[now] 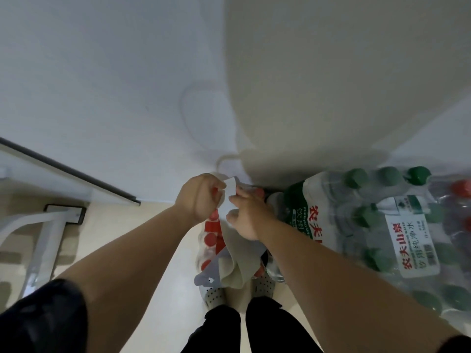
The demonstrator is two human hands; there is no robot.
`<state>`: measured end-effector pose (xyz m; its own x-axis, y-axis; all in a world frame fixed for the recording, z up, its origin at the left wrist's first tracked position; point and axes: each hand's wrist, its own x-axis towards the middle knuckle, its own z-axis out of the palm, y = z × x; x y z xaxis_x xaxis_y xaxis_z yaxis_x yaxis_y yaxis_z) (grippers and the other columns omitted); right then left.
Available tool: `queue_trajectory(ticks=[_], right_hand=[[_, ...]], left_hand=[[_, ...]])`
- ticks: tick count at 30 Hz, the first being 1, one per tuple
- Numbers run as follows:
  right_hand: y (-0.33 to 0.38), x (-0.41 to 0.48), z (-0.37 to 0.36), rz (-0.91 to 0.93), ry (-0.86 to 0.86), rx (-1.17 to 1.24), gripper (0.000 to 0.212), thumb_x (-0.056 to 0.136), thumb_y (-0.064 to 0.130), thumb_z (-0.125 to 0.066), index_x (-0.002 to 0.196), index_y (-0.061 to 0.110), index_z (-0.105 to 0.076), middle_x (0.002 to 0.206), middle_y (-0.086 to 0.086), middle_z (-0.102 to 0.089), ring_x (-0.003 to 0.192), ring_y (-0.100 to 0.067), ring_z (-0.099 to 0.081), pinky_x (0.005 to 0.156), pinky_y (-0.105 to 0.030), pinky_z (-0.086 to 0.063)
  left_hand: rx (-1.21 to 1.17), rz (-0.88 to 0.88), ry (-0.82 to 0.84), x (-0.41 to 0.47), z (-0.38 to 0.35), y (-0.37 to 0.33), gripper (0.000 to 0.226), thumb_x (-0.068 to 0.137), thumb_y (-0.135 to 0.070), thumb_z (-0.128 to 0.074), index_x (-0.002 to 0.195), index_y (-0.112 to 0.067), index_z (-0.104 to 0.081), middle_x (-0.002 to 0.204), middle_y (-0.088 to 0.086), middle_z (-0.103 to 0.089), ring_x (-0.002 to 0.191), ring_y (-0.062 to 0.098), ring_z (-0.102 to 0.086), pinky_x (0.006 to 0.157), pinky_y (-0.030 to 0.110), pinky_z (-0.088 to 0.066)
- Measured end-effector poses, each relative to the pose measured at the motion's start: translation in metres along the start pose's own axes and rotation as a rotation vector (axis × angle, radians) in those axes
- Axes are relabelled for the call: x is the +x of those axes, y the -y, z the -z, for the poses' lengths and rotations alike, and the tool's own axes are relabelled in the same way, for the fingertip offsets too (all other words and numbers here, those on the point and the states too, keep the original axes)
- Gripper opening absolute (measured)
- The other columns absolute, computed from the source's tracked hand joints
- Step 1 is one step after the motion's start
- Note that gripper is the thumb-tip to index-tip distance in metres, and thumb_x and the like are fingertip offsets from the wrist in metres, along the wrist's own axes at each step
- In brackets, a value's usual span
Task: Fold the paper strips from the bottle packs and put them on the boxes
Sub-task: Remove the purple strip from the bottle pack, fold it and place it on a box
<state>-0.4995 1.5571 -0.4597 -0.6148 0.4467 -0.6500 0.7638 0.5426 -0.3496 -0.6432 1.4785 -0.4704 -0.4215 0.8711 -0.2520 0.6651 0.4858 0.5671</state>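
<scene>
above glossy bottle packs (339, 215), left hand (200, 197) and right hand (248, 216) both pinch a narrow white paper strip (231, 189).

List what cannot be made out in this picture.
All in the head view:
The strip: its lower end is blurred, and the left hand and right hand cover it where they pinch it.
The red-cap pack: mostly hidden by the strip and hands.
The green-cap pack: cut off by the right edge, small print blurred.
The boxes: none recognisable.

农夫山泉 on bottle pack label (410, 247), 饮用纯净水 beneath
</scene>
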Motion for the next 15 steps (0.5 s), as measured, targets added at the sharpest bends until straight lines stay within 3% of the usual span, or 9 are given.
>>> queue_trajectory(ticks=[2, 3, 5, 8, 12, 15], right_hand=[[0.004, -0.006, 0.004, -0.026, -0.068, 0.195, 0.035, 0.101, 0.033, -0.051, 0.132, 0.019, -0.060, 0.140, -0.001, -0.054, 0.126, -0.022, -0.050, 0.105, -0.039, -0.043], [0.005, -0.011, 0.004, -0.030, -0.123, 0.278, 0.022, 0.101, 0.029, -0.052, 0.115, 0.019, -0.065, 0.119, -0.001, -0.060, 0.109, -0.021, -0.057, 0.093, -0.035, -0.047], [0.004, -0.024, 0.006, -0.040, -0.242, 0.375, 0.014, 0.100, 0.023, -0.053, 0.096, 0.021, -0.067, 0.103, -0.002, -0.062, 0.093, -0.022, -0.059, 0.080, -0.035, -0.049], [0.005, -0.054, 0.015, -0.065, -0.349, 0.434, 0.018, 0.098, 0.022, -0.055, 0.107, 0.018, -0.070, 0.112, -0.002, -0.065, 0.100, -0.021, -0.062, 0.083, -0.028, -0.046], [0.014, -0.111, 0.037, 0.059, -0.444, 0.566, 0.015, 0.099, 0.021, -0.060, 0.112, 0.023, -0.068, 0.110, 0.011, -0.064, 0.102, -0.007, -0.060, 0.095, -0.027, -0.050], [0.021, -0.152, 0.051, 0.162, -0.479, 0.613, 0.013, 0.099, 0.026, -0.061, 0.108, 0.035, -0.066, 0.107, 0.017, -0.068, 0.102, -0.006, -0.064, 0.092, -0.028, -0.053]], left_hand=[[-0.020, -0.042, -0.037, -0.008, 0.006, -0.006, 0.019, 0.086, -0.009, -0.062, 0.091, -0.015, -0.079, 0.098, 0.005, -0.076, 0.091, 0.025, -0.069, 0.083, 0.037, -0.055], [-0.033, -0.066, -0.065, -0.013, 0.009, -0.010, 0.017, 0.083, -0.006, -0.063, 0.081, -0.012, -0.079, 0.087, 0.006, -0.076, 0.083, 0.026, -0.069, 0.077, 0.036, -0.056], [-0.060, -0.097, -0.131, -0.026, 0.016, -0.019, 0.017, 0.080, -0.001, -0.066, 0.074, -0.012, -0.079, 0.079, 0.005, -0.076, 0.077, 0.026, -0.070, 0.074, 0.026, -0.053], [-0.124, -0.102, -0.189, -0.049, 0.030, -0.038, 0.020, 0.080, 0.000, -0.067, 0.084, -0.015, -0.080, 0.087, 0.000, -0.078, 0.081, 0.018, -0.071, 0.075, 0.014, -0.043], [-0.272, -0.076, -0.200, -0.084, 0.057, -0.069, 0.022, 0.082, 0.000, -0.065, 0.085, -0.018, -0.079, 0.081, -0.005, -0.074, 0.074, 0.013, -0.069, 0.075, 0.026, -0.055], [-0.412, -0.017, -0.183, -0.115, 0.081, -0.099, 0.024, 0.085, -0.002, -0.062, 0.084, -0.021, -0.077, 0.077, -0.006, -0.072, 0.071, 0.012, -0.068, 0.073, 0.025, -0.055]])
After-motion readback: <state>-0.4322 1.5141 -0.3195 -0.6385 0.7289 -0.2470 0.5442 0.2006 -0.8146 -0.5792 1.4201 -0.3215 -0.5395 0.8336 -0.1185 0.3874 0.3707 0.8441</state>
